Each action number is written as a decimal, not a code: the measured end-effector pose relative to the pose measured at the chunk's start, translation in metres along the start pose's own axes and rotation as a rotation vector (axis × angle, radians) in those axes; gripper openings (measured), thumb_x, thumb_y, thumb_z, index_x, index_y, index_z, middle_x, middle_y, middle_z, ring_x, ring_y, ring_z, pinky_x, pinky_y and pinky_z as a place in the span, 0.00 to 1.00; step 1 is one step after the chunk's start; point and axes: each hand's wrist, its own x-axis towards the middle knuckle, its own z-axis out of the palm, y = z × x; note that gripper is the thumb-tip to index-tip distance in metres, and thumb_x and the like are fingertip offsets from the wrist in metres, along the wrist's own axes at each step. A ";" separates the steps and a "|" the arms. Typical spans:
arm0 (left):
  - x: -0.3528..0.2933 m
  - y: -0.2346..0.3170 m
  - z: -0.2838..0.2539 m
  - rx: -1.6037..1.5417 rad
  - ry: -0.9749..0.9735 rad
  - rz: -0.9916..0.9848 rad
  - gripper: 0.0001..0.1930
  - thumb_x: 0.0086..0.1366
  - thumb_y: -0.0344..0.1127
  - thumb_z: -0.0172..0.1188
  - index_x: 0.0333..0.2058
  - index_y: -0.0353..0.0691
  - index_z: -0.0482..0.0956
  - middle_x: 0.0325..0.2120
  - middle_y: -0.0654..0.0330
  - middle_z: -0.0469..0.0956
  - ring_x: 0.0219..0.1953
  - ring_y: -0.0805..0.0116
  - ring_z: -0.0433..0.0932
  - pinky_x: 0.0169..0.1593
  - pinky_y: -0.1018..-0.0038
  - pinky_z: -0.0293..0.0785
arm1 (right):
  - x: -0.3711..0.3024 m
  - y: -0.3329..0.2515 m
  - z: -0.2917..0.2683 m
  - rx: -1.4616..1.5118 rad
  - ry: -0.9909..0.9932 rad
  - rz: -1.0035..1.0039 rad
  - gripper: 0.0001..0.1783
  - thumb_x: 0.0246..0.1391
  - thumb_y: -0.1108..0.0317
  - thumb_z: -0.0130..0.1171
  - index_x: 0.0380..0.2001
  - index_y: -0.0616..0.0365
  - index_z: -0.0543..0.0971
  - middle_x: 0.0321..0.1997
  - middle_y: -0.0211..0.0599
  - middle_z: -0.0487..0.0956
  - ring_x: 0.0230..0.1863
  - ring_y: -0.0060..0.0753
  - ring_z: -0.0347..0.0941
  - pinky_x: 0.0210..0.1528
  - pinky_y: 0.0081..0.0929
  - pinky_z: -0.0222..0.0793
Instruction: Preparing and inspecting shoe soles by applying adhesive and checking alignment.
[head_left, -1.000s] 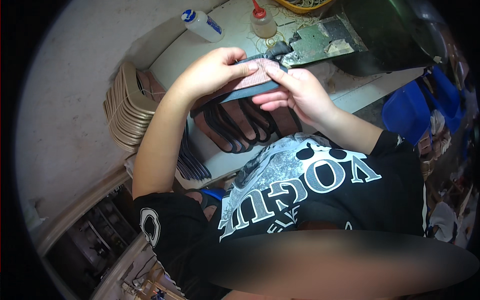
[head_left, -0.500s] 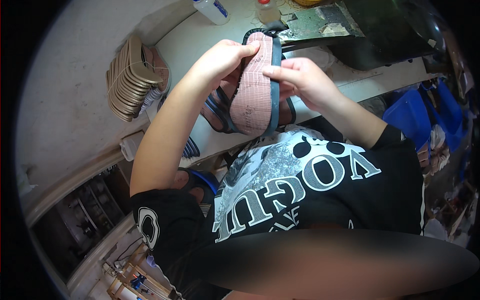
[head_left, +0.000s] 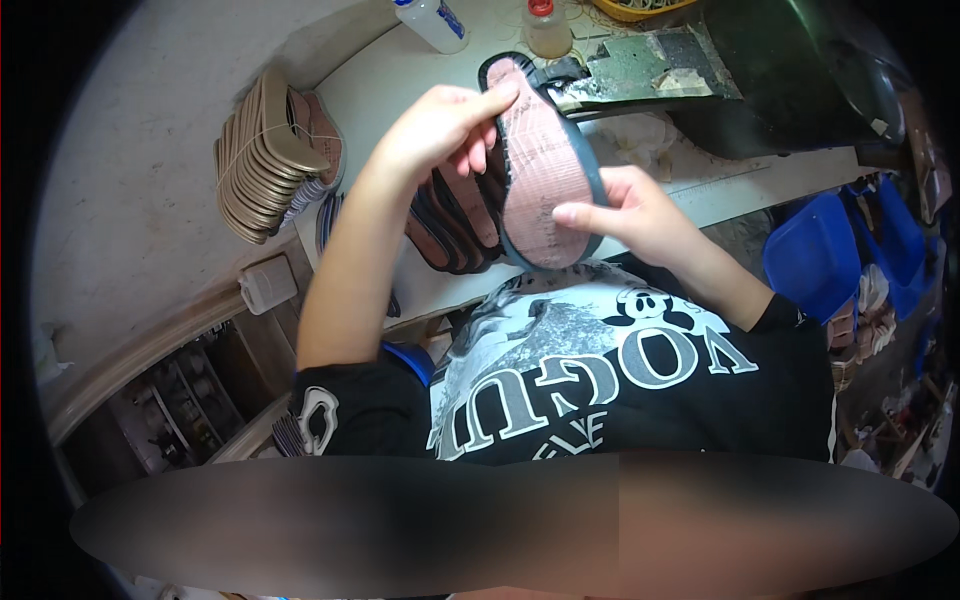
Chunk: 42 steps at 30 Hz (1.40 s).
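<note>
Between my hands is a sandal sole (head_left: 545,150) with a pinkish, fine-ribbed face and a dark blue-grey edge, held tilted above the front of the table. My left hand (head_left: 462,122) grips its narrower far end, thumb pressed on the pink face. Lower down, my right hand (head_left: 630,212) is closed round the right rim near the wide end, thumb flat on the face and its other fingers hidden behind. Several similar dark-edged pink soles (head_left: 445,228) lie on the table just left of and behind the held one.
A bundle of tan soles (head_left: 262,160) tied with string leans by the left wall. On the white table (head_left: 360,140) stand a white bottle (head_left: 432,24) and a red-capped bottle (head_left: 547,32). A worn green plate (head_left: 645,72) juts in behind the sole. Blue plastic bins (head_left: 815,255) are at right.
My right hand has slid down the sole's right edge toward its wide end. The sole has turned, its wide end swinging rightward. My left hand keeps its hold at the far end.
</note>
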 end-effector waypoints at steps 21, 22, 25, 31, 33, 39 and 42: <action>-0.056 -0.032 0.074 -0.494 0.587 0.765 0.16 0.68 0.27 0.50 0.53 0.34 0.65 0.35 0.60 0.77 0.35 0.79 0.75 0.41 0.83 0.72 | 0.015 -0.027 0.040 -0.825 0.418 -0.896 0.06 0.51 0.73 0.62 0.31 0.64 0.77 0.25 0.39 0.77 0.26 0.35 0.76 0.31 0.25 0.73; -0.057 -0.033 0.075 -0.462 0.612 0.769 0.18 0.68 0.26 0.50 0.56 0.33 0.64 0.35 0.62 0.77 0.35 0.81 0.74 0.40 0.85 0.71 | 0.016 -0.027 0.040 -0.845 0.426 -0.875 0.05 0.51 0.74 0.61 0.31 0.64 0.77 0.26 0.41 0.77 0.26 0.38 0.75 0.32 0.25 0.73; -0.068 -0.036 0.080 -0.456 0.595 0.775 0.19 0.68 0.25 0.50 0.57 0.33 0.63 0.36 0.60 0.77 0.35 0.81 0.75 0.39 0.85 0.71 | 0.020 -0.023 0.034 -0.387 0.371 -0.593 0.05 0.56 0.71 0.58 0.30 0.63 0.75 0.27 0.32 0.77 0.27 0.23 0.73 0.33 0.18 0.70; -0.080 -0.043 0.084 -0.471 0.613 0.713 0.18 0.68 0.27 0.52 0.56 0.34 0.65 0.36 0.59 0.78 0.33 0.81 0.76 0.36 0.85 0.72 | 0.014 -0.017 0.037 -0.162 0.211 -0.506 0.08 0.59 0.69 0.57 0.36 0.64 0.75 0.34 0.27 0.77 0.34 0.14 0.72 0.37 0.16 0.69; -0.080 -0.044 0.083 -0.322 0.622 0.764 0.17 0.68 0.28 0.52 0.55 0.34 0.66 0.34 0.60 0.78 0.30 0.83 0.75 0.32 0.86 0.71 | 0.011 -0.027 0.044 -0.666 0.302 -0.751 0.08 0.58 0.69 0.58 0.36 0.64 0.75 0.32 0.32 0.79 0.34 0.18 0.76 0.34 0.20 0.72; -0.090 -0.037 0.079 -0.236 0.595 0.682 0.15 0.67 0.32 0.54 0.51 0.35 0.70 0.25 0.66 0.74 0.23 0.83 0.67 0.27 0.83 0.63 | 0.014 -0.046 0.039 -0.852 0.257 -0.744 0.09 0.59 0.68 0.57 0.31 0.64 0.76 0.24 0.25 0.75 0.26 0.15 0.71 0.27 0.19 0.67; -0.082 -0.039 0.078 -0.354 0.571 0.772 0.15 0.67 0.31 0.54 0.51 0.35 0.70 0.28 0.64 0.76 0.27 0.82 0.69 0.31 0.84 0.66 | 0.016 -0.045 0.033 -0.246 0.153 -0.360 0.08 0.58 0.69 0.58 0.34 0.64 0.77 0.27 0.21 0.74 0.29 0.10 0.66 0.31 0.11 0.62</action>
